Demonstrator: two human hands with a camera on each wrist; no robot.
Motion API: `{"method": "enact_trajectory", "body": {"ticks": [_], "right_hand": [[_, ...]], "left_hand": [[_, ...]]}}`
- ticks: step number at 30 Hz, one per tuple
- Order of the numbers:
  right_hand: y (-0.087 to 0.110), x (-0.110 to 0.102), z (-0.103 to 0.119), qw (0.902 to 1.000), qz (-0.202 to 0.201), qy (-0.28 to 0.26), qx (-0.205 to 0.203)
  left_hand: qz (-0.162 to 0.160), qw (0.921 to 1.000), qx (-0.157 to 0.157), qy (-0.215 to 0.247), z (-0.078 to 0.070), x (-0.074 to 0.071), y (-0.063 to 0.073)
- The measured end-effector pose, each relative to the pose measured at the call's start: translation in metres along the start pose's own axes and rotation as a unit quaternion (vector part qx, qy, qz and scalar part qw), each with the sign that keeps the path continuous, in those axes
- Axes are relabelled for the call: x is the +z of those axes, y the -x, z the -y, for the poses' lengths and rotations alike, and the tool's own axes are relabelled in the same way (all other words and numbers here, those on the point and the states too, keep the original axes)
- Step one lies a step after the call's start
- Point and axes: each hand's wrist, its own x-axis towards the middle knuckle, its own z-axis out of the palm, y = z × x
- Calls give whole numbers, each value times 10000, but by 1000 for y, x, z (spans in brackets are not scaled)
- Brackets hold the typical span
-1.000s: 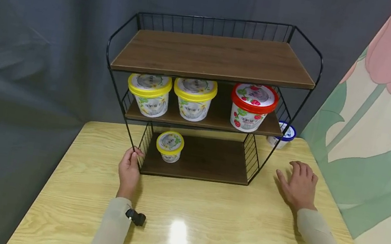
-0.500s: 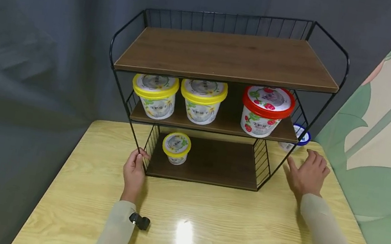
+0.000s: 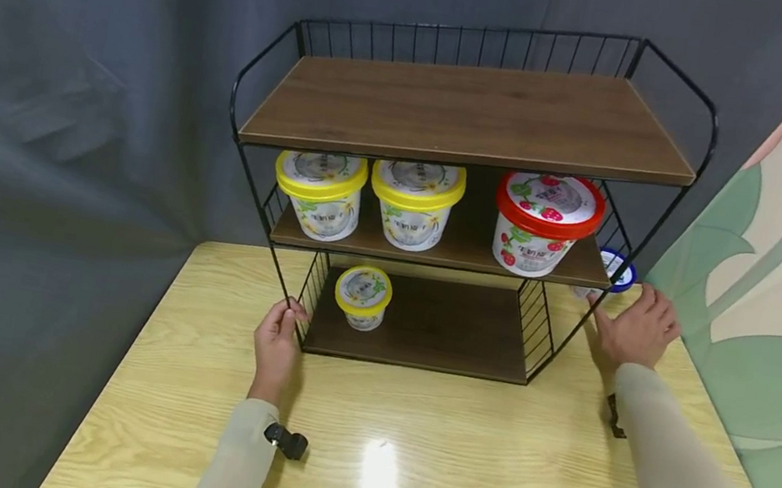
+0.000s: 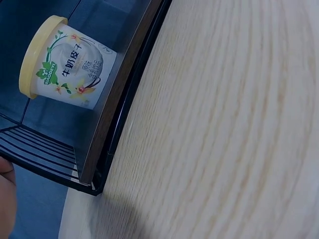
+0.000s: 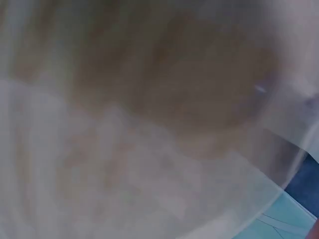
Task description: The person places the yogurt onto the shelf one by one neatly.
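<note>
My left hand (image 3: 278, 337) grips the front left upright of a three-tier storage rack (image 3: 471, 113) with dark wooden boards and a black wire frame. On the bottom tier, near its left side, stands a small yellow-lidded tub (image 3: 364, 292), which shows larger in the left wrist view as a white tub (image 4: 75, 64) with flower print. Behind the rack's right side, a blue-lidded tub (image 3: 624, 272) is partly hidden by the frame. My right hand (image 3: 639, 332) is right at it, thumb toward its near side and fingers by its right edge; I cannot tell whether they hold it.
The middle tier bears two large yellow-lidded tubs (image 3: 323, 193) and a red-lidded tub (image 3: 544, 221). Behind the table (image 3: 332, 438) hangs a dark curtain (image 3: 78, 104); a flower-painted wall (image 3: 764, 334) rises on the right. The right wrist view is mostly blurred.
My right hand has moved forward over the table up to the blue-lidded tub. My left hand keeps its grip on the rack. The head view has shifted slightly.
</note>
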Motion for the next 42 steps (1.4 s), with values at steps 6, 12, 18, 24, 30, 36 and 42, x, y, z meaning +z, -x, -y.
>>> {"method": "enact_trajectory", "body": {"ticks": [6,12,18,24,30,36,42], "right_hand": [[-23,-5,11,9956,635,-549,420],[-45,-18,25,9820,935,-1214,1109],[-56,-29,32,9792,1076,-1441,939],[-46,-33,31,9833,1037,-1274,786],[-49,-35,37,9856,1142,-1006,737],[-52,-28,35,9843,1273,-859,871],[-46,-20,37,9827,1090,-892,1200]], "left_hand": [[-56,9999,-38,-79,1,-2,-5],[2,9997,-87,-213,3,-3,0],[38,9996,-196,-203,-7,0,-2],[19,9998,-116,-142,2,0,-1],[-170,9992,-219,-281,-3,0,1],[-52,9989,-302,-342,-25,3,4],[49,9988,-356,-323,-33,1,4]]}}
